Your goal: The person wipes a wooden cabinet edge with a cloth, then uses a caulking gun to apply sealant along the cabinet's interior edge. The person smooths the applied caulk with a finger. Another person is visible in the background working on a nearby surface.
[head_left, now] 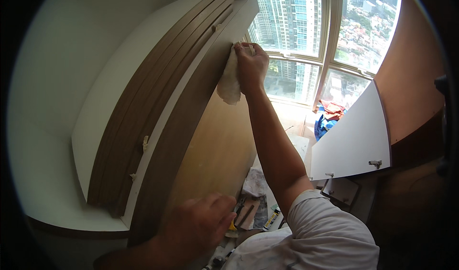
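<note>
My right hand (pixel 253 64) grips a whitish cloth (pixel 228 86) against the upper edge of a dark wood-faced panel (pixel 167 160), with the cloth hanging down along it. My left hand (pixel 201 222) is low in the view, slightly blurred, its fingers curled; whether it holds anything is hidden. A small yellow item (pixel 232 226) shows just behind its fingertips. Pieces of pale tape (pixel 145 143) stick to stacked brown boards (pixel 129 102) on the left, beside the panel.
Ahead is a tall window (pixel 325 40) over a city. To the right stand a white door with hinges (pixel 354 141) and an orange-brown panel (pixel 406 64). Red and blue fabric (pixel 330 112) lies by the window. Tools, a tube (pixel 271 218) and crumpled plastic (pixel 253 184) lie below.
</note>
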Demonstrator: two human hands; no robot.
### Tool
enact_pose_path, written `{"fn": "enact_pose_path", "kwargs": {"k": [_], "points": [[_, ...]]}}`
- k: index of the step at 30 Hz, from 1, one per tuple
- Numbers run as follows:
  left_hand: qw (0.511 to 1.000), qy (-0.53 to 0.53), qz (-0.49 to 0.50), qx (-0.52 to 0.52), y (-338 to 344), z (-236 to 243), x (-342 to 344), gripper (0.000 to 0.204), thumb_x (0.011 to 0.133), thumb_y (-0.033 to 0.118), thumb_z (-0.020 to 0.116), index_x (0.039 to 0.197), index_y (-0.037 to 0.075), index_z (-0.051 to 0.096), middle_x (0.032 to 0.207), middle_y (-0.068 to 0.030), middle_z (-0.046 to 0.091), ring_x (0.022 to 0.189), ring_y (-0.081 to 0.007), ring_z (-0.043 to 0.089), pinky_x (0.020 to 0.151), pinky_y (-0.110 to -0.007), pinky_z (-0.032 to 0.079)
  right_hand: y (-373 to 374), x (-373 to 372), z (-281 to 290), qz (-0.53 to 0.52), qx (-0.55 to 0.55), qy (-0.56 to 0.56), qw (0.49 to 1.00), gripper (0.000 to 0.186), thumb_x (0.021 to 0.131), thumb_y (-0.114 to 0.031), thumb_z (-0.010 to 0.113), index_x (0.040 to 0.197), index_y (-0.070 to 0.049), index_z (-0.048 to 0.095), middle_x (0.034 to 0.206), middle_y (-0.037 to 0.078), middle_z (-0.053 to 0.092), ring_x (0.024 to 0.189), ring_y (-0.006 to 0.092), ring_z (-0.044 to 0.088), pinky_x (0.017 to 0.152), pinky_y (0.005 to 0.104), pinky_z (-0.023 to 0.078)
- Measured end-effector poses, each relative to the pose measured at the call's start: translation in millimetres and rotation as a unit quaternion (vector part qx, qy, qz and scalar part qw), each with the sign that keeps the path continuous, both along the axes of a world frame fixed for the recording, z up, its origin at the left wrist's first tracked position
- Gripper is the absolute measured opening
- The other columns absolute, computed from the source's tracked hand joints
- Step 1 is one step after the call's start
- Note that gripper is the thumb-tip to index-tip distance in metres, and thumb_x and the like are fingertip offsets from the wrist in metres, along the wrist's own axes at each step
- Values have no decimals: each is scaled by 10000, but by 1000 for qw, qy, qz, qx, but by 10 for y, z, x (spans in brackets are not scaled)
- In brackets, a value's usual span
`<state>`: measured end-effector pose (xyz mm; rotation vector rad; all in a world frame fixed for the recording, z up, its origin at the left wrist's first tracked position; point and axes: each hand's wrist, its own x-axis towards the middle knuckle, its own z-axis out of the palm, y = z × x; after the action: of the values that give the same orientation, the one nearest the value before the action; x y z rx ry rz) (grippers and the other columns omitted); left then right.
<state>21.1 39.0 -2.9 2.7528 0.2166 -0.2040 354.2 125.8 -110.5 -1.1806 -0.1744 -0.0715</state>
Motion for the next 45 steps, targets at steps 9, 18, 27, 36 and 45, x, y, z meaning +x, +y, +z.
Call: {"fn": "enact_pose_path", "kwargs": {"k": [9, 18, 27, 36, 45], "points": [[1000, -2, -3, -2, -32, -2, -26, 240, 941, 186, 757, 1139, 83, 667, 949, -118, 696, 792, -301, 719, 711, -423, 577, -375, -1122, -211, 121, 27, -43, 991, 225, 930, -192, 767, 954, 27, 724, 812, 150, 721, 810, 231, 695, 800, 376, 537], [1000, -17, 2, 12, -29, 8, -51, 229, 936, 162, 776, 1121, 74, 673, 890, -116, 686, 765, -273, 716, 704, -410, 572, 151, 734, 52, -23, -78, 8, 997, 244, 883, -189, 792, 991, 29, 768, 898, 166, 774, 805, 268, 727, 789, 407, 565], [1000, 2, 5, 6, 58, 8, -68, 249, 952, 192, 745, 1152, 86, 641, 978, -128, 712, 830, -346, 730, 736, -457, 583, -202, -368, -64, 57, -30, -105, 992, 280, 934, -220, 758, 1026, 44, 755, 879, 185, 759, 805, 227, 710, 769, 378, 548], [991, -48, -81, 90, 227, -136, -42, 161, 952, 181, 741, 1050, 71, 674, 928, -120, 710, 807, -321, 723, 736, -451, 573, -1424, -2167, -961, 306, -115, -81, 942, 204, 973, -182, 758, 1047, 8, 748, 923, 141, 762, 855, 160, 702, 810, 337, 549], [972, -146, -120, 142, -219, -533, -567, 135, 958, 176, 711, 955, 59, 643, 850, -111, 681, 797, -300, 732, 704, -438, 584, -2493, -2295, -1319, 330, -194, -1, 924, 153, 1004, -134, 726, 1035, 15, 723, 883, 50, 717, 820, 112, 622, 769, 296, 535]]}}
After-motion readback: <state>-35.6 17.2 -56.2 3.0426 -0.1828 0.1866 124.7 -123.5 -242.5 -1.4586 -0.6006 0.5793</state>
